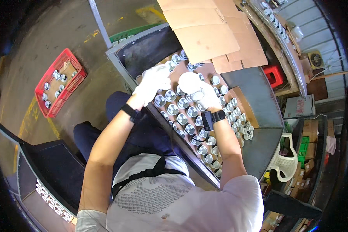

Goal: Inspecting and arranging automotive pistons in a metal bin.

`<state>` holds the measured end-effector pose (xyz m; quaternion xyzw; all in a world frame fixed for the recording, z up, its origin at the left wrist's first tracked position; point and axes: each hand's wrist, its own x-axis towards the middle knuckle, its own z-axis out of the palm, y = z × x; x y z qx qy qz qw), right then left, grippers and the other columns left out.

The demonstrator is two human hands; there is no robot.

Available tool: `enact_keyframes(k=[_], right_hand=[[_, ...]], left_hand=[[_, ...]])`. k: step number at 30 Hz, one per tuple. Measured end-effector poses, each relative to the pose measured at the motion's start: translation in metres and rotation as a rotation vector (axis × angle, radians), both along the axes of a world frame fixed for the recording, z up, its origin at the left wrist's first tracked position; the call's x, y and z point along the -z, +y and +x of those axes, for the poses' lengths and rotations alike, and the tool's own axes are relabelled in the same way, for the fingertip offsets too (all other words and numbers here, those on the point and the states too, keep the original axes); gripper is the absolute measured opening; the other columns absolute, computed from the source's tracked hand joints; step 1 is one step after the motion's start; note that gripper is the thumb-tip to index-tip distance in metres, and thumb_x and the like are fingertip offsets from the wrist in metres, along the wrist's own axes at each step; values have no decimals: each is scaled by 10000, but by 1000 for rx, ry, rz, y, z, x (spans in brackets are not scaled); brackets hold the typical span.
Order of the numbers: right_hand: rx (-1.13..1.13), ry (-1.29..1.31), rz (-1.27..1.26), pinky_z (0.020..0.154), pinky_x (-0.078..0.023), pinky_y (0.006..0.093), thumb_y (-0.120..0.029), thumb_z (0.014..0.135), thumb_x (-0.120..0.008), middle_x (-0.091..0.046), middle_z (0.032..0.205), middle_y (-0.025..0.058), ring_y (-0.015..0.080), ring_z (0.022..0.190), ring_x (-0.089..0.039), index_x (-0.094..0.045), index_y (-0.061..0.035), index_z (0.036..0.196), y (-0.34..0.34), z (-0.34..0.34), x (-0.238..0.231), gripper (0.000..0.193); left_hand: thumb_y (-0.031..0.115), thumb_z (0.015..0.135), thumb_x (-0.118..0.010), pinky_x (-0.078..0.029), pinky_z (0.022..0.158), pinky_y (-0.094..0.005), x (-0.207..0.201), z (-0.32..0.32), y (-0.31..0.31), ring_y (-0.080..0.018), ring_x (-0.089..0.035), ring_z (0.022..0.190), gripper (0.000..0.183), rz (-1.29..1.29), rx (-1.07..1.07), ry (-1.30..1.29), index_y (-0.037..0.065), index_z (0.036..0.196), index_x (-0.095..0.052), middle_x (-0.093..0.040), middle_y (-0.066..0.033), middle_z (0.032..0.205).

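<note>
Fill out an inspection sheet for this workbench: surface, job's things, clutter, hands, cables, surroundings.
Surface: dark metal-edged bench, its middle lined with brown cardboard.
Job's things: rows of small shiny round metal cups packed on the cardboard.
Clutter: cardboard sheets stacked at the bench's far end.
Hands: left hand and right hand, both in white gloves, over the cups; the right holds a round white piece, too blurred to identify. What the left grips cannot be told. Dark bands on both wrists.
Cables: thin wires near the wall at right.
Surroundings: red crate with more cups on the concrete floor; green crate; white plastic chair; red stool; cartons at right.
</note>
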<state>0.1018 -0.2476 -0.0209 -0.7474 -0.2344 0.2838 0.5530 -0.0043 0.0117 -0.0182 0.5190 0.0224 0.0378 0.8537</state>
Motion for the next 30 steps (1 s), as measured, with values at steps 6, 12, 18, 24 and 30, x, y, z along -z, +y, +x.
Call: enact_keyframes(k=[6, 12, 18, 24, 30], right_hand=[[182, 582, 379, 846, -532, 274, -120, 932, -628, -673, 1100, 65, 143, 979, -641, -593, -8, 1258, 11, -12, 5, 346], [-36, -25, 86, 821, -491, 317, -204, 944, -615, -629, 1030, 78, 183, 959, -594, -650, -12, 1120, 22, -23, 15, 263], [-62, -255, -81, 786, -457, 368, -245, 912, -621, -598, 969, 117, 236, 903, -574, -634, -10, 1046, 27, -36, 0, 271], [-21, -228, -106, 800, -471, 357, -238, 906, -628, -622, 952, 105, 228, 907, -589, -670, -9, 1046, 34, -45, -19, 272], [113, -187, -42, 799, -499, 375, -134, 905, -605, -645, 979, 102, 253, 921, -612, -708, -44, 1016, 43, -57, -45, 176]], left_hand=[[111, 885, -700, -525, 975, -367, -2, -13, -34, -245, -626, 1090, 572, 64, 249, -148, 64, 1408, -474, -591, -158, 1276], [84, 937, -626, -575, 910, -406, 18, -15, -37, -232, -619, 1094, 339, -396, 225, -80, 28, 1259, -535, -625, -121, 1170], [56, 973, -547, -599, 850, -406, 36, -3, -40, -234, -624, 1079, 338, -295, 71, 145, 25, 1307, -509, -594, -138, 1200], [50, 955, -582, -559, 919, -338, 21, -13, -41, -196, -597, 1135, 436, 363, -101, -119, 22, 1377, -477, -592, -101, 1242], [22, 870, -695, -534, 961, -334, 10, -13, -37, -180, -578, 1165, 595, -476, 147, 20, 27, 1406, -438, -563, -94, 1297]])
